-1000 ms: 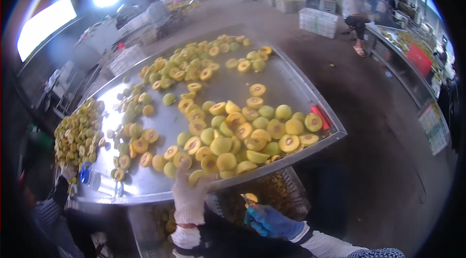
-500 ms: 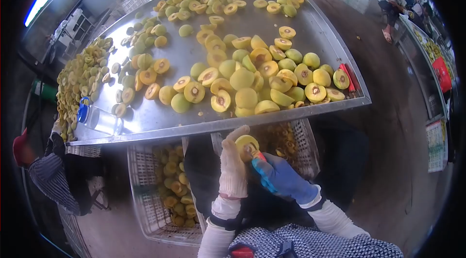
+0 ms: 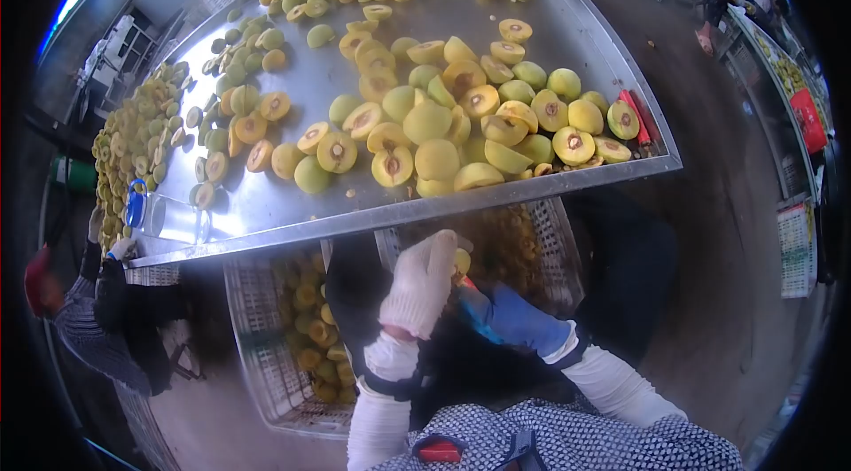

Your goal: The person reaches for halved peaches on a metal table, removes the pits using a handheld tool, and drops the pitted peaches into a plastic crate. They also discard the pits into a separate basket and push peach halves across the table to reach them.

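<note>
though most of it hides behind the glove, the fruit half (image 3: 462, 261) shows as a small, rounded, yellow wedge with a smooth, waxy look, held in the air just below the near edge of the surface (image 3: 567, 37) and above the crates. the left hand (image 3: 422, 283), in a white knitted glove with a nubbly weave, has its fingers curled closed about that piece. touching it from the right, the right hand (image 3: 514, 319) wears a smooth blue rubber glove, and its fingers are folded tight on a small tool (image 3: 470, 288), of which only a red bit shows; its shape cannot be made out. both forearms wear pale sleeves, over a dotted dark fabric on the lap. beneath the hands stands a white plastic crate (image 3: 554, 241) with a mesh wall, holding darker yellow scraps, and beside it a second crate (image 3: 266, 356) with cut yellow pieces. the surface is a wide sheet of dull, brushed steel with a raised rim, carrying a heap of fruit (image 3: 443, 130), some whole and greenish-yellow, some halved with brown pits in round hollows. at the left rim lies a clear bottle (image 3: 164, 216) with a blue cap, near a co-worker (image 3: 97, 329) in a striped sleeve.
</note>
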A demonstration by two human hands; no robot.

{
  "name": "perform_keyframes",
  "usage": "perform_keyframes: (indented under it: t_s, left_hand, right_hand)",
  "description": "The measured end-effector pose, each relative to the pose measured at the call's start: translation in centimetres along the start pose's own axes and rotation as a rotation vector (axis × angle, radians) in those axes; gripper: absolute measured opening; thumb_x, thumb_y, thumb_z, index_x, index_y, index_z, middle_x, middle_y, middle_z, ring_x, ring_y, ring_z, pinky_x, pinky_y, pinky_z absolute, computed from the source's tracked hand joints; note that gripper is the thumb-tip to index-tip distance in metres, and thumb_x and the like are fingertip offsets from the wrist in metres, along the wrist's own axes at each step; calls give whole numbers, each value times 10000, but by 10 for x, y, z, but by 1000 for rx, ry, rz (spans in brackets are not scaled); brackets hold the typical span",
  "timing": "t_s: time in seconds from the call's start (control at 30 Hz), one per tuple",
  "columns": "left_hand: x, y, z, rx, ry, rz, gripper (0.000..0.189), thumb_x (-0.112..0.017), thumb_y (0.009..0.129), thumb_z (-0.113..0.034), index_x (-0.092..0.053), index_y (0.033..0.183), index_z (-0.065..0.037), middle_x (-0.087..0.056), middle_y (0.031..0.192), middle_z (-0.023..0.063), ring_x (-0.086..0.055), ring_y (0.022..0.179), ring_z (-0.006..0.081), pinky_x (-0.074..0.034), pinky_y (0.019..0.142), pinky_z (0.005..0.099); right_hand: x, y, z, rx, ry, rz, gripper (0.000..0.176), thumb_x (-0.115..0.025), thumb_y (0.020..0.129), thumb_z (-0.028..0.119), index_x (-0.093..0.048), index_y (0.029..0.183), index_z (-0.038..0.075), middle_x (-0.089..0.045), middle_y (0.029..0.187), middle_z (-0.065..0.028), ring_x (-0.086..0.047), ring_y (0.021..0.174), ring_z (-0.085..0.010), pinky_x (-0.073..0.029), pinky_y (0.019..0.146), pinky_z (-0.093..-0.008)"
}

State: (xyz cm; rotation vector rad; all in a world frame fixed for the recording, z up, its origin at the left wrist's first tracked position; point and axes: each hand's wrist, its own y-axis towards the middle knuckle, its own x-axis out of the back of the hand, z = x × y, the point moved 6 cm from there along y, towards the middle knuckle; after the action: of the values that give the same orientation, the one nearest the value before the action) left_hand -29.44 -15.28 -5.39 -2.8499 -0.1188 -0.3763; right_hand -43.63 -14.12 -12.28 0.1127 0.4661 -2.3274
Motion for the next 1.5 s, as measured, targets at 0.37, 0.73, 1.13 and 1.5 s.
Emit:
perform_keyframes:
  t_s: [0.37,0.73,1.13,1.5]
  left_hand:
    - [-11,-6,5,-81,-288,-58,392,-560,980,-330,-728,942,22,-703,899,109,-653,828,178,-505,753,290]
    - [-27,4,6,-36,-677,113,521,-614,986,-442,-715,803,35,-689,825,154,-654,752,204,-527,685,307]
    - [39,-44,9,47,-811,-567,667,-354,1040,-678,-629,944,-78,-668,883,124,-645,768,225,-541,737,353]
    - [182,61,-56,-34,973,-497,526,-778,844,-283,-620,1301,-76,-660,1252,181,-641,1157,355,-512,968,438]
  right_hand:
    - [-15,-19,11,-367,275,217,466,-492,1065,487,-603,951,49,-538,745,-45,-566,671,-193,-497,643,-336]
    - [-33,-36,-32,-555,862,383,269,-498,1077,267,-636,943,79,-627,924,-42,-600,857,-174,-508,827,-375]
    - [2,-31,17,-55,516,366,473,-483,1068,515,-585,888,90,-480,680,10,-411,491,-101,-324,451,-245]
    - [-3,-4,-14,-288,165,9,466,-481,1063,539,-542,834,138,-426,596,42,-388,446,-71,-296,418,-231]
